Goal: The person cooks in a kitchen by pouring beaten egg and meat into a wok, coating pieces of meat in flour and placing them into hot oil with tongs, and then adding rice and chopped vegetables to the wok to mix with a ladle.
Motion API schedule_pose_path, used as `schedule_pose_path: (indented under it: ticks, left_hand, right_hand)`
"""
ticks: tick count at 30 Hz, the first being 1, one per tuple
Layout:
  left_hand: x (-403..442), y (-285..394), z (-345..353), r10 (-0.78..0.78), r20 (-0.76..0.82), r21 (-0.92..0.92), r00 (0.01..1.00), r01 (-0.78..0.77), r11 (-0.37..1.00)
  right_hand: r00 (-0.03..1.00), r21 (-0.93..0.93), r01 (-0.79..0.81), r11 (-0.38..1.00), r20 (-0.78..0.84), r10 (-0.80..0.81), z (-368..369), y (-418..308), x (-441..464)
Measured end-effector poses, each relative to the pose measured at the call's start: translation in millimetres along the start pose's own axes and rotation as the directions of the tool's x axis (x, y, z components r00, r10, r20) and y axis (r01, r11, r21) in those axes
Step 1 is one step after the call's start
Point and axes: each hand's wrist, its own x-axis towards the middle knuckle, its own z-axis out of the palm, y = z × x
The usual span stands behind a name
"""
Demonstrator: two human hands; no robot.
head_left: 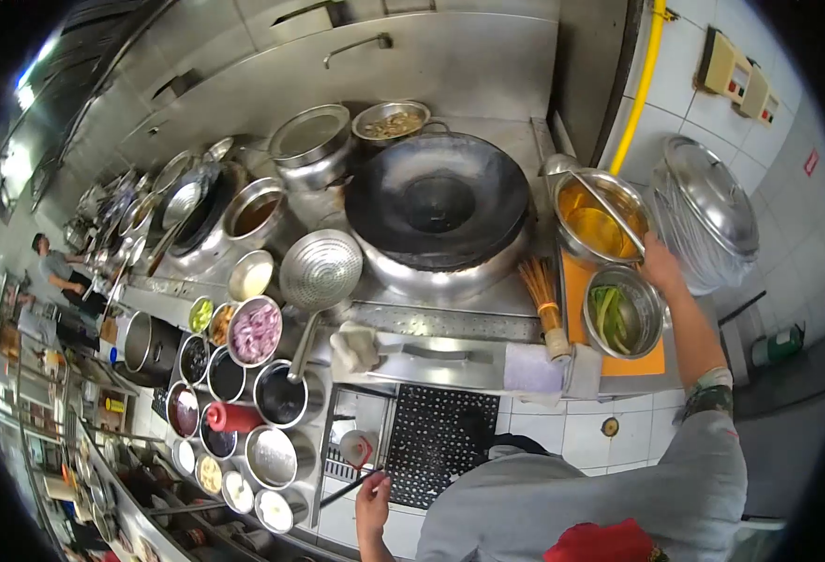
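My right hand (pixel 661 262) is closed around the handle of a metal ladle (pixel 609 204), which lies across a steel pot of yellow oil (pixel 598 225). Just below that hand is a steel bowl (pixel 645 314) with green vegetable pieces (pixel 609 317). A large black wok (pixel 438 201) sits on the burner, with only a dark sheen inside. My left hand (pixel 373 501) hangs low near the counter's front edge, its fingers curled; whether it holds anything is too small to tell.
A perforated skimmer (pixel 321 270) rests near containers, including chopped purple onion (pixel 254 331). A bamboo brush (pixel 545 309) and folded cloth (pixel 534 367) lie along the counter front. A lidded pot (pixel 709 197) stands right. Another person (pixel 59 272) is far left.
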Motion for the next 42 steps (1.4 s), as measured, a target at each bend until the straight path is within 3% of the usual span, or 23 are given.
schedule_pose_path:
  ticks: [2,5,7,9,11,14,19,22,28,33,37,42]
  left_hand:
    - [29,-55,4,0.021,0.000,0.091,1.000,-0.021,0.996]
    - [47,-120,7,-0.242,0.017,0.070,0.970,0.240,0.968]
    - [45,-135,12,-0.473,-0.052,0.088,0.880,0.475,0.875]
    - [41,-151,17,-0.536,-0.022,0.159,0.844,0.533,0.831]
    - [53,-152,29,-0.575,0.016,0.228,0.818,0.556,0.799]
    - [84,-144,41,-0.566,0.086,0.317,0.820,0.516,0.796]
    - [126,-122,55,-0.520,0.185,0.377,0.834,0.429,0.821]
    - [137,-118,54,-0.500,0.221,0.390,0.837,0.394,0.832]
    - [140,-123,47,-0.501,0.254,0.400,0.827,0.382,0.833]
    - [126,-140,30,-0.523,0.239,0.396,0.818,0.410,0.822]
    - [111,-153,14,-0.537,0.208,0.373,0.817,0.441,0.816]
    - [94,-164,-1,-0.544,0.173,0.345,0.821,0.467,0.815]
  right_hand:
    - [0.993,-0.034,0.036,0.999,0.112,-0.032,-7,-10,13]
    - [0.991,0.150,0.116,0.982,0.052,-0.125,-11,-16,18]
    - [0.998,0.370,0.046,0.928,0.028,-0.061,11,-20,5]
    - [0.993,0.608,-0.098,0.788,0.111,0.039,-6,-36,-25]
    - [0.945,0.806,-0.317,0.500,0.311,0.097,-59,-69,-68]
    - [0.940,0.848,-0.340,0.407,0.318,0.124,-78,-72,-100]
    - [0.924,0.797,-0.379,0.470,0.350,0.152,-63,-77,-120]
    - [0.920,0.819,-0.392,0.420,0.337,0.201,-56,-87,-126]
    - [0.892,0.908,-0.401,-0.120,0.417,0.173,-78,-105,-148]
    - [0.903,0.826,-0.423,-0.372,0.421,-0.091,-106,-134,-158]
    - [0.857,0.702,-0.515,-0.491,0.435,-0.276,-92,-173,-134]
    - [0.840,0.718,-0.532,-0.448,0.379,-0.389,-49,-246,-57]
